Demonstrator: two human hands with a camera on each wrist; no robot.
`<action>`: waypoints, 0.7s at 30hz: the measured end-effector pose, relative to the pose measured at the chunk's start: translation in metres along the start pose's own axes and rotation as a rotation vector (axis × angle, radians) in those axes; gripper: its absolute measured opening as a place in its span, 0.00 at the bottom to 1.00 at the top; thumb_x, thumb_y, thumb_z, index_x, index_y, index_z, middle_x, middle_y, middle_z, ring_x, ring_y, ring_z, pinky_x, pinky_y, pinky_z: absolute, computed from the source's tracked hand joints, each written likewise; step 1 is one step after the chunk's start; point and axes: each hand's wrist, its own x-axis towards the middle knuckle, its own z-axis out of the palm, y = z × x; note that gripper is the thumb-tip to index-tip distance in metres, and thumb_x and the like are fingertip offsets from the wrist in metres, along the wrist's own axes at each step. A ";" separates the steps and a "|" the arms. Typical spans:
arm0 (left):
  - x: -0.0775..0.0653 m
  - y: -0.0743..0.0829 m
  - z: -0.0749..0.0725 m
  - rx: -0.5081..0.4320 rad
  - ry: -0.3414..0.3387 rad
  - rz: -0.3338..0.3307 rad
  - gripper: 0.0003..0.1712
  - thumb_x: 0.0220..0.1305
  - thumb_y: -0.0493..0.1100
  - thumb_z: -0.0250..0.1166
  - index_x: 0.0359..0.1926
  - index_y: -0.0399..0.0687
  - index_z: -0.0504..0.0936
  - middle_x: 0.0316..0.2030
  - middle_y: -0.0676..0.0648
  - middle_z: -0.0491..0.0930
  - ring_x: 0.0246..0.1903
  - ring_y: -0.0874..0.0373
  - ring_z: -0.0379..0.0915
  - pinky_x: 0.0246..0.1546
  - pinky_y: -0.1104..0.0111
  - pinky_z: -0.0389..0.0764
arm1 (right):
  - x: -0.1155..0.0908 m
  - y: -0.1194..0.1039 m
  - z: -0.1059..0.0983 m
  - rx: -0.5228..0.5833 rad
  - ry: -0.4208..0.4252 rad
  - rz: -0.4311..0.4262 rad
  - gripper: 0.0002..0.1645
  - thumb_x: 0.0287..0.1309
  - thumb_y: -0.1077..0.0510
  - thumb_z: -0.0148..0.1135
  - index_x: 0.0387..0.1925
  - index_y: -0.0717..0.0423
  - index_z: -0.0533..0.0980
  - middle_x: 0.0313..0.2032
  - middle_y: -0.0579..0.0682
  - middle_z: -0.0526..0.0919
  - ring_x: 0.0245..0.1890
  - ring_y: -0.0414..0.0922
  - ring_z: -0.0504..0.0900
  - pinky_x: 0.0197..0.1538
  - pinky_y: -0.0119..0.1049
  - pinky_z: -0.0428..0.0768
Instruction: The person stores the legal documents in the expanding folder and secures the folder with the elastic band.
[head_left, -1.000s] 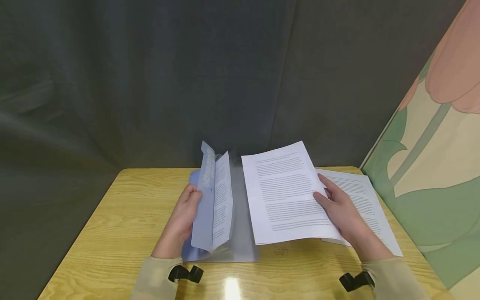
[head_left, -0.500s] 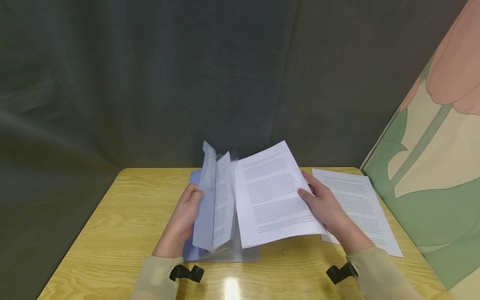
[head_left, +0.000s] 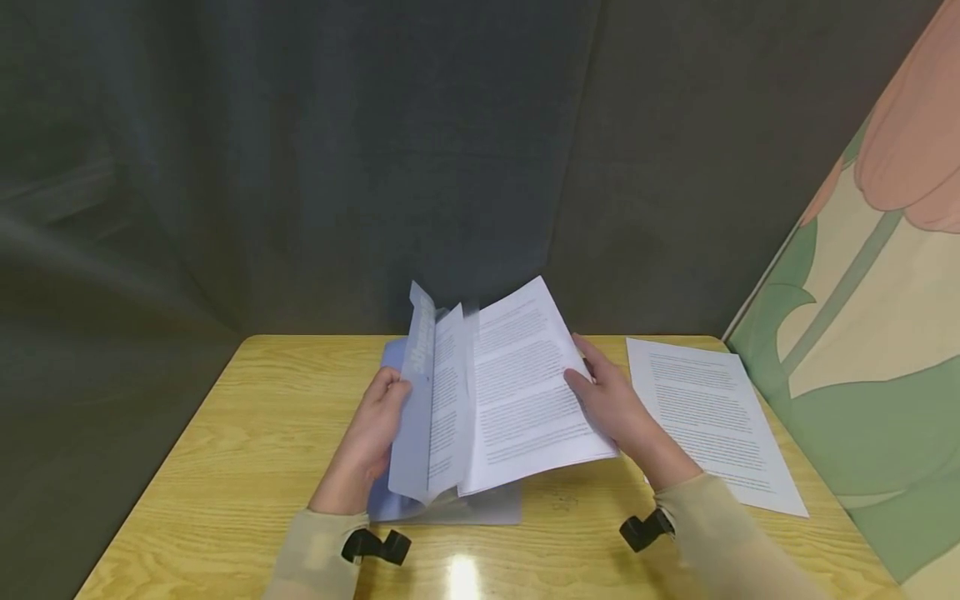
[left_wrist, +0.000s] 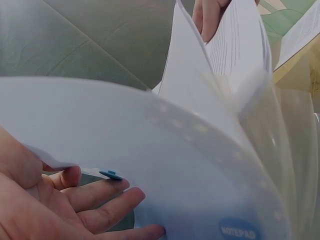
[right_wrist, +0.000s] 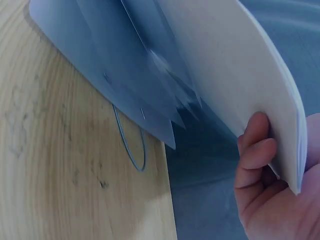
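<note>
A light-blue plastic folder stands partly opened at the middle of the table, its cover raised. My left hand holds that cover by its left edge, thumb on the near face. Inside the folder shows a printed sheet beside clear plastic leaves. My right hand grips the right edge of a stack of printed paper, tilted above the folder. The stack's left edge is overlapped by a clear leaf; how deep it sits between leaves is hidden. In the right wrist view the stack's edge appears layered.
Another printed sheet lies flat on the wooden table at the right. A thin blue elastic loop hangs out beyond the folder's edge. A dark curtain stands behind the table, and a flowered panel at the right.
My right hand has carried the paper stack leftward to the folder's clear leaves, and the sheet lying at the right is more exposed. The left hand has barely moved.
</note>
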 end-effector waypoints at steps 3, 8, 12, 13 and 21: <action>0.000 0.000 0.001 -0.005 -0.001 0.000 0.08 0.87 0.43 0.46 0.47 0.44 0.66 0.44 0.41 0.69 0.44 0.48 0.69 0.42 0.59 0.68 | 0.001 -0.002 0.010 -0.003 0.011 -0.007 0.41 0.87 0.54 0.52 0.89 0.53 0.50 0.77 0.68 0.70 0.61 0.59 0.83 0.73 0.60 0.69; -0.002 0.001 0.002 -0.008 0.014 0.011 0.08 0.87 0.43 0.47 0.47 0.44 0.66 0.43 0.42 0.68 0.43 0.49 0.68 0.42 0.59 0.68 | 0.001 -0.004 0.029 0.019 0.017 -0.007 0.41 0.87 0.54 0.50 0.90 0.51 0.48 0.81 0.63 0.66 0.65 0.58 0.80 0.77 0.60 0.65; -0.003 0.002 0.005 -0.011 0.030 0.017 0.07 0.86 0.42 0.48 0.46 0.44 0.66 0.42 0.43 0.68 0.42 0.50 0.68 0.42 0.59 0.68 | 0.000 -0.007 0.046 0.044 0.021 0.000 0.41 0.87 0.53 0.50 0.90 0.50 0.48 0.81 0.62 0.66 0.66 0.57 0.79 0.77 0.60 0.66; -0.003 0.002 0.005 -0.015 0.033 0.016 0.07 0.86 0.42 0.48 0.46 0.44 0.66 0.41 0.43 0.68 0.42 0.50 0.68 0.41 0.59 0.68 | 0.000 -0.007 0.050 0.048 0.022 0.005 0.41 0.87 0.53 0.50 0.90 0.51 0.48 0.81 0.62 0.66 0.67 0.57 0.78 0.77 0.60 0.66; -0.002 0.002 0.009 -0.003 0.068 0.023 0.06 0.84 0.41 0.48 0.45 0.44 0.66 0.41 0.44 0.67 0.43 0.50 0.66 0.43 0.59 0.67 | -0.001 -0.012 0.079 0.072 0.077 0.039 0.43 0.85 0.55 0.54 0.90 0.47 0.49 0.83 0.63 0.62 0.78 0.60 0.68 0.79 0.61 0.62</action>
